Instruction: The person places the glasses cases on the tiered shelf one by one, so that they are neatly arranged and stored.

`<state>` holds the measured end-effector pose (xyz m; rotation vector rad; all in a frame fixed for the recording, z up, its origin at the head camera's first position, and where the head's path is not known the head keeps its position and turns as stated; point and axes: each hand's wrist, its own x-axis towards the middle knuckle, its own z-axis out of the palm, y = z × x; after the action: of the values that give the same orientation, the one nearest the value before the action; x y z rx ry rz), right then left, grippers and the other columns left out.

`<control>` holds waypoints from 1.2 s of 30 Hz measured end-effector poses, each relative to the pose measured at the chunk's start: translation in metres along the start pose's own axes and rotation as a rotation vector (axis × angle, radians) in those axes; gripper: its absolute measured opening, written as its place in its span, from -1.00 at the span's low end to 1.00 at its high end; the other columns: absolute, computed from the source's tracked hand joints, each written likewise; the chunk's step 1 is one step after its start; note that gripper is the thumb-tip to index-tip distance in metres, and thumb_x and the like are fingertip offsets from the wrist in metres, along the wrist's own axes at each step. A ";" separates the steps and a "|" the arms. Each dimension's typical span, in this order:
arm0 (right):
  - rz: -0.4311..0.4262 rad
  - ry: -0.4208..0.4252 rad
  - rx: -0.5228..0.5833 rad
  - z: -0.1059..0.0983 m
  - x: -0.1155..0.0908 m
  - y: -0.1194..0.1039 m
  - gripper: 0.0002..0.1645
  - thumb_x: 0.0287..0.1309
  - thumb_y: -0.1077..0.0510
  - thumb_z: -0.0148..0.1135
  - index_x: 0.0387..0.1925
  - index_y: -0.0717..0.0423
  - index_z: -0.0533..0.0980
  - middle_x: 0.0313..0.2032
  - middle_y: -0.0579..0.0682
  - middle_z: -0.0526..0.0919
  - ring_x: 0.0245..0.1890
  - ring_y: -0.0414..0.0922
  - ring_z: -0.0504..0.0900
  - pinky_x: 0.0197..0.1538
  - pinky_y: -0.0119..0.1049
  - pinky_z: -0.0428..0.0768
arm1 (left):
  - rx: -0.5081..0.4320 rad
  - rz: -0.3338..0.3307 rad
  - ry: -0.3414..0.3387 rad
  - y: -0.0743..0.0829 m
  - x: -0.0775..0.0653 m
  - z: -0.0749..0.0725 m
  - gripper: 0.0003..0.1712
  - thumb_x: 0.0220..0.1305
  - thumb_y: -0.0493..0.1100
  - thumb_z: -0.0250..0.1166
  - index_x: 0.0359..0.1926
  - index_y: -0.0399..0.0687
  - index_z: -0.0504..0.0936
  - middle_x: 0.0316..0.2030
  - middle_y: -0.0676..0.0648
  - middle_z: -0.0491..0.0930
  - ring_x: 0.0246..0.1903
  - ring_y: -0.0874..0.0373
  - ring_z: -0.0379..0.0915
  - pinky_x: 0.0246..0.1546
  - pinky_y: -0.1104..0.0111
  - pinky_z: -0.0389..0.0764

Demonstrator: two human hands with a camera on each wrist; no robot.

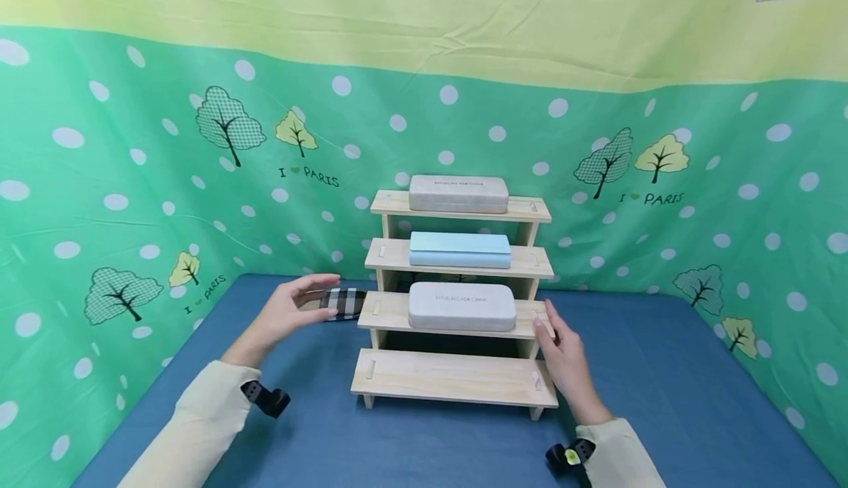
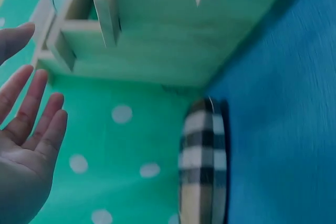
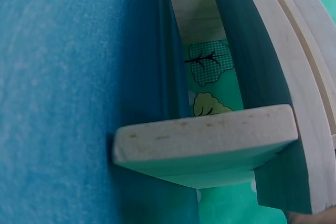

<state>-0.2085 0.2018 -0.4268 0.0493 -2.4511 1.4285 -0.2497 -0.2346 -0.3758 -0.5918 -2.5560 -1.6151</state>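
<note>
A stepped wooden display stand [image 1: 457, 377] is on the blue tabletop in the head view. At its right end my right hand [image 1: 568, 363] grips the second shelf from the bottom, thumb and fingers at the board's corner. My left hand [image 1: 281, 315] hovers left of the stand, fingers apart and holding nothing. Near it lies a black-and-white plaid case [image 1: 344, 304], which the left wrist view shows separate from the fingers. A white glasses case [image 1: 461, 306] rests on the gripped shelf. Above it are a light blue case [image 1: 460, 250] and a grey case [image 1: 458, 194], one per shelf.
The lowest shelf of the stand bears no case. Behind the blue tabletop [image 1: 636, 377] hangs a green and yellow cloth [image 1: 497, 149] with dots and trees. Black wrist cameras [image 1: 266, 398] are strapped at both cuffs.
</note>
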 end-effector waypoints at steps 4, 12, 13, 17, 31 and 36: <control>0.000 -0.001 0.002 -0.001 0.000 0.000 -0.28 0.40 -0.05 -0.08 0.41 0.22 0.05 0.37 0.24 0.13 0.33 0.15 0.20 0.19 -0.06 0.33 | -0.003 -0.027 0.014 -0.012 0.002 -0.009 -0.35 0.14 -0.15 0.38 0.24 -0.21 0.40 0.20 -0.24 0.40 0.20 -0.16 0.30 0.10 0.25 0.43; -0.004 0.002 -0.007 -0.001 0.000 0.001 -0.29 0.40 -0.04 -0.08 0.41 0.22 0.05 0.37 0.23 0.14 0.32 0.14 0.21 0.18 -0.06 0.34 | 0.001 -0.100 0.049 -0.037 0.009 -0.022 -0.31 0.13 -0.06 0.38 0.26 -0.17 0.38 0.20 -0.27 0.39 0.20 -0.26 0.28 0.08 0.08 0.43; -0.004 0.001 -0.006 -0.001 0.000 0.001 -0.29 0.40 -0.04 -0.08 0.41 0.22 0.05 0.36 0.24 0.14 0.32 0.14 0.21 0.18 -0.06 0.34 | 0.003 -0.110 0.054 -0.040 0.010 -0.023 -0.30 0.12 -0.05 0.39 0.26 -0.16 0.38 0.20 -0.26 0.40 0.19 -0.26 0.29 0.07 0.10 0.45; -0.005 -0.002 -0.005 -0.001 0.001 0.001 -0.29 0.40 -0.04 -0.08 0.41 0.23 0.05 0.36 0.24 0.14 0.32 0.14 0.21 0.18 -0.06 0.33 | 0.015 -0.132 0.064 -0.054 0.015 -0.029 -0.28 0.11 -0.01 0.39 0.26 -0.14 0.38 0.20 -0.26 0.39 0.19 -0.24 0.30 0.06 0.13 0.46; -0.007 0.007 -0.010 0.000 0.001 0.003 -0.29 0.40 -0.03 -0.08 0.41 0.23 0.05 0.36 0.24 0.14 0.32 0.12 0.22 0.18 -0.05 0.34 | -0.042 -0.169 0.042 -0.092 0.019 -0.045 -0.32 0.21 -0.15 0.31 0.31 -0.20 0.30 0.28 -0.29 0.28 0.29 -0.23 0.14 0.28 -0.01 0.11; -0.008 0.011 -0.016 0.001 0.001 0.003 -0.30 0.40 -0.03 -0.08 0.41 0.23 0.06 0.36 0.23 0.16 0.28 0.09 0.28 0.16 -0.01 0.37 | -0.043 -0.233 0.076 -0.099 0.022 -0.045 -0.25 0.21 -0.10 0.31 0.34 -0.25 0.24 0.29 -0.30 0.27 0.29 -0.20 0.14 0.23 -0.04 0.18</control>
<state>-0.2101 0.2027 -0.4296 0.0476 -2.4506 1.4017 -0.3115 -0.3055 -0.4352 -0.2368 -2.6221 -1.7266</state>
